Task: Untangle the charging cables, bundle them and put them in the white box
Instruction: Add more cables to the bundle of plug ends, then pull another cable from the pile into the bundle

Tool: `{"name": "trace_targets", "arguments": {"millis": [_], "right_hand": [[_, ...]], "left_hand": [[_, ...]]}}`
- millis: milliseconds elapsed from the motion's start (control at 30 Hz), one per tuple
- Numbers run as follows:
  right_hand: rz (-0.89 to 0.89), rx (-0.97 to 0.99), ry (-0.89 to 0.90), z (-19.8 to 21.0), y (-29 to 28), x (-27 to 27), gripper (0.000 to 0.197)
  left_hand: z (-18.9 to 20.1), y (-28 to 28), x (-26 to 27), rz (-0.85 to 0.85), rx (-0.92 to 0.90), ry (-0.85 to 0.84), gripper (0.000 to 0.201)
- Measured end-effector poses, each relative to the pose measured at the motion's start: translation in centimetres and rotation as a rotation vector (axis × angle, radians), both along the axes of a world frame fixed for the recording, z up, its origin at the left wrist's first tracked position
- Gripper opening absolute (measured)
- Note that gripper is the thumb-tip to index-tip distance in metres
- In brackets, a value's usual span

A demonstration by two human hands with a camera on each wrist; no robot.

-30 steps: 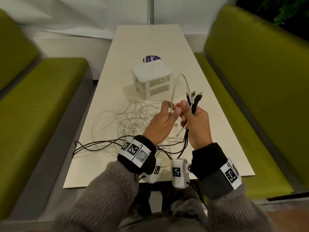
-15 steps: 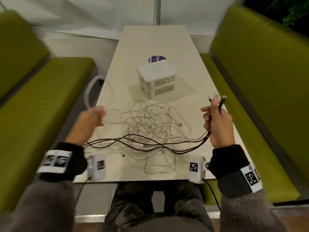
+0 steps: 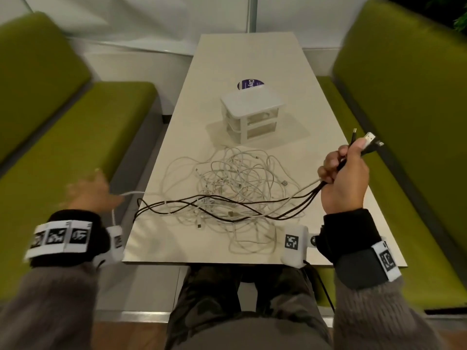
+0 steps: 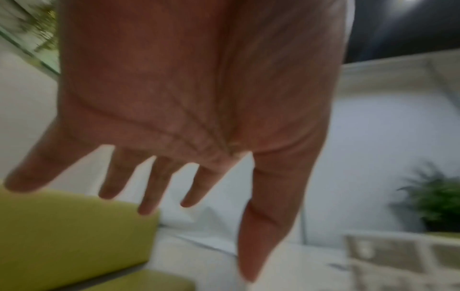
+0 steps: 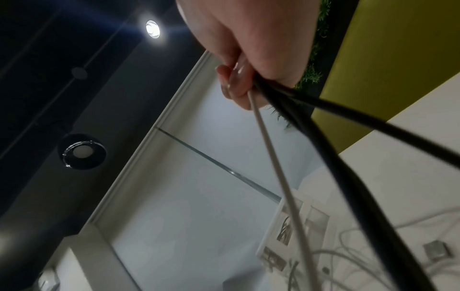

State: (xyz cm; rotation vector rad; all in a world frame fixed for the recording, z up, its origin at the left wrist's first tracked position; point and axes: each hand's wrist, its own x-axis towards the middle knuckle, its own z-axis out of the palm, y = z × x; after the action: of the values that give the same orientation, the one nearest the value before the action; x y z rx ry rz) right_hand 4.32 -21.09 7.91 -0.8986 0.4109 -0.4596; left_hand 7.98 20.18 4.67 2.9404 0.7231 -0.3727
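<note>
Two green benches [image 3: 75, 137] flank table [image 3: 247, 54] | sticker [image 3: 249, 84] behind white box [image 3: 252, 114]

A long pale table [image 3: 252, 59] runs up the middle of the head view, its far end meeting a white wall [image 3: 151, 21]. Green padded benches flank it: one bench [image 3: 75, 137] fills the left of the frame, another [image 3: 404, 84] the right. A round purple sticker [image 3: 246, 84] with white lettering lies on the tabletop above centre. At the right edge of the left wrist view stands a blurred leafy plant [image 4: 433, 198]. In the upper left of the right wrist view a lit ceiling lamp [image 5: 152, 29] shines on a dark ceiling, with an unlit round fitting [image 5: 82, 151] below it.
</note>
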Motion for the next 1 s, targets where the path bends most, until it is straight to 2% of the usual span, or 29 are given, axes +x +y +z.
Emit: {"name": "trace_targets", "arguments": {"millis": [100,267,333,400,433,533,567,667,800,900,1000], "right_hand": [[0.069,0.047,-0.04,0.4,1.7,0.2,0.04],[0.22,0.127,-0.101,0.8,4.6,-0.1,0.027],[0.277,0.132,-0.11,0.6,5.9,-0.3,0.025],[0.337,0.137,-0.105,0.3,7.2,-0.6,0.024],[0.363,0.142,-0.104,0.3,7.5,-0.6,0.023],[0.393,0.116,-0.107,0.3,7.1,-0.5,0.022],[0.396,0.073,-0.116,0.2,6.7,-0.3,0.022],[0.4,-0.027,-0.155,-0.4,6.0,-0.1,0.024],[0.336,0.077,-0.146,-0.5,6.2,0.2,0.025],[0.257,0.113,-0.168,0.4,4.9,0.7,0.028],[0.154,0.119,-0.206,1.0,1.9,1.2,0.028]], "left_hand": [[2.1,-8.8,-0.1,-0.379,-0.177,-0.165,0.083],[3.7,-19.5,-1.9,-0.705,-0.689,-0.208,0.081],[3.3,-22.0,-2.3,-0.789,-0.901,-0.208,0.065],[2.6,-23.6,-2.6,-0.777,-1.107,-0.241,0.038],[2.2,-24.0,-2.6,-0.753,-1.168,-0.268,0.034],[1.2,-23.9,-2.7,-0.753,-1.15,-0.297,0.027],[1.0,-23.7,-2.7,-0.791,-1.097,-0.317,0.023],[0.5,-23.0,-2.5,-0.876,-0.946,-0.403,0.029],[-0.3,-22.9,-2.2,-0.952,-0.929,-0.431,0.029],[-0.9,-22.0,-2.7,-0.893,-1.04,-0.316,0.031],[-2.0,-19.7,-3.0,-0.898,-0.931,-0.336,0.031]]}}
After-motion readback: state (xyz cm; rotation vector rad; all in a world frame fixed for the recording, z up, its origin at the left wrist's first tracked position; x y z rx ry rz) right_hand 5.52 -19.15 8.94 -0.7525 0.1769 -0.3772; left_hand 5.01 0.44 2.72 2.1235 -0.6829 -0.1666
